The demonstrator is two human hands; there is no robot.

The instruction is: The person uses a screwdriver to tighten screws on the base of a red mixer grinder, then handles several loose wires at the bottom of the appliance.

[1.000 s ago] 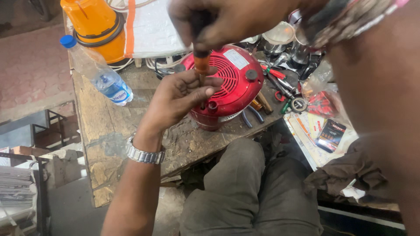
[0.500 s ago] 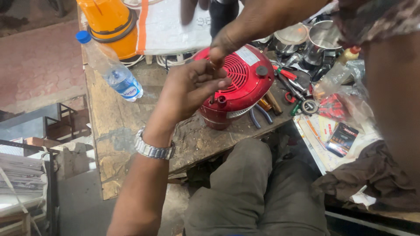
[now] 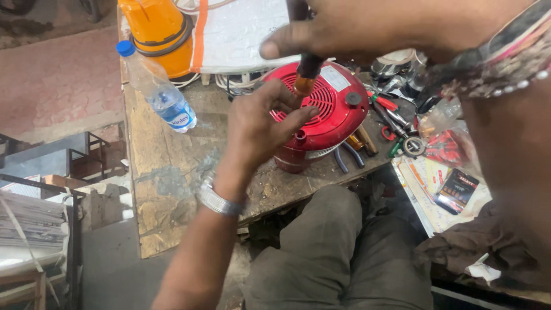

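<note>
right hand back gripping screwdriver; left hand still steadying red appliance

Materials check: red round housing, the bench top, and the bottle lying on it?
Red housing: looks like moulded plastic, glossy, with fine vent slots cut into its face. Bench top: wood, bare and worn, stained with pale patches and a chipped edge. Bottle: clear thin plastic, see-through, blue cap. The left hand rests on the housing.

We see the left hand steadying the red round appliance while the right hand grips a screwdriver above its grille.
</note>
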